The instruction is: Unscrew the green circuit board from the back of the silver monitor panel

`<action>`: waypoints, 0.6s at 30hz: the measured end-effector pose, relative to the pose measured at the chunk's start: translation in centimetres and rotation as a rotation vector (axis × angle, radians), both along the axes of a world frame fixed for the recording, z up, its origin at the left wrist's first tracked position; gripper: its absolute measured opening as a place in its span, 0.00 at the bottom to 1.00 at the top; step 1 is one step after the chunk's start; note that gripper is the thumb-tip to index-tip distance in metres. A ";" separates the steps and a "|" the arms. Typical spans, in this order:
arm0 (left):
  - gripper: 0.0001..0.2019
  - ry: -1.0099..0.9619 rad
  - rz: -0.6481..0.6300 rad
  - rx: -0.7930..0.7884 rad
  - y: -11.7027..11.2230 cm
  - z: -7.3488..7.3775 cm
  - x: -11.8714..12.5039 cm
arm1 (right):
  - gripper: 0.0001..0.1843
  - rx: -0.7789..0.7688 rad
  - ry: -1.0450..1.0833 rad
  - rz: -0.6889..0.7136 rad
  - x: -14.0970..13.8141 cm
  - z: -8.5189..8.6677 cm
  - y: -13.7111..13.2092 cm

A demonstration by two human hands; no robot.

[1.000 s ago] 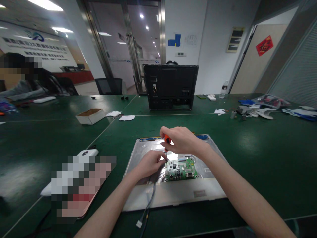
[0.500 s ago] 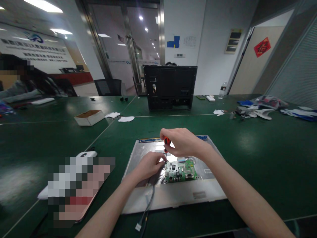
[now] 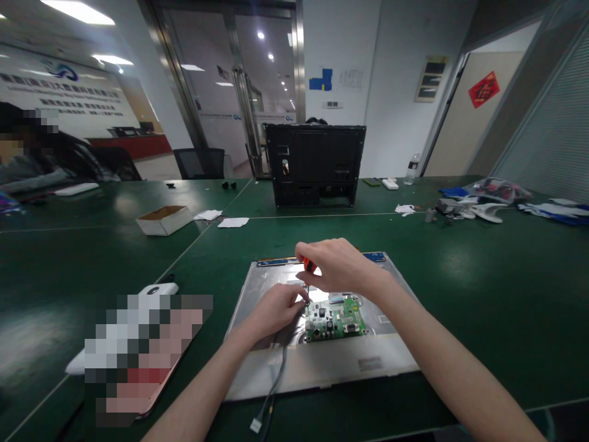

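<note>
My right hand (image 3: 339, 265) is closed round the red and black handle of a screwdriver (image 3: 309, 265). The screwdriver stands upright, its thin shaft pointing down at the upper left corner of a green circuit board (image 3: 335, 319). Beside the tip, the fingers of my left hand (image 3: 280, 305) are pinched together at that corner; whatever they hold is too small to make out. The board sits on the metal back of a flat display panel (image 3: 317, 368), which lies on the table. A grey cable (image 3: 280, 374) runs from under my left hand over the panel's near edge, ending in a white connector.
A black monitor casing (image 3: 315, 162) stands upright at the back. To the left are a pink phone-like object (image 3: 156, 383), partly pixelated, and an open white box (image 3: 165, 221). A bottle (image 3: 411, 169) and a plastic bag (image 3: 499, 189) lie back right. Another person sits far left.
The view has shifted very slightly. Both hands keep their places at the board's corner, and the right hand has turned a little round the screwdriver handle.
</note>
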State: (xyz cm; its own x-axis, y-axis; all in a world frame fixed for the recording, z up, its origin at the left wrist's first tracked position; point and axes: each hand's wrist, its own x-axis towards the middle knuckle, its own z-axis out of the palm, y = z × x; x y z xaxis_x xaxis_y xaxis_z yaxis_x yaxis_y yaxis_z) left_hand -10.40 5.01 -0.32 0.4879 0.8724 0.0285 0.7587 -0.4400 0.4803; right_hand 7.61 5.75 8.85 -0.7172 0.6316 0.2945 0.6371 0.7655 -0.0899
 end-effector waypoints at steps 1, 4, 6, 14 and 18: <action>0.11 -0.001 -0.006 0.002 0.1 -0.1 -0.1 | 0.08 -0.009 0.008 0.014 0.1 0.1 -0.1; 0.11 0.002 -0.014 0.009 0.4 -0.4 -0.2 | 0.09 -0.024 0.032 0.048 0.2 0.2 -0.3; 0.11 0.008 -0.015 0.012 0.5 -0.5 -0.2 | 0.11 -0.031 0.040 0.054 0.3 0.2 -0.4; 0.11 0.062 -0.006 0.025 0.1 -0.3 -0.1 | 0.11 -0.076 0.023 0.036 0.2 0.4 -0.2; 0.09 0.118 0.054 0.059 -0.1 0.6 0.0 | 0.10 -0.040 0.027 0.043 0.2 0.2 -0.1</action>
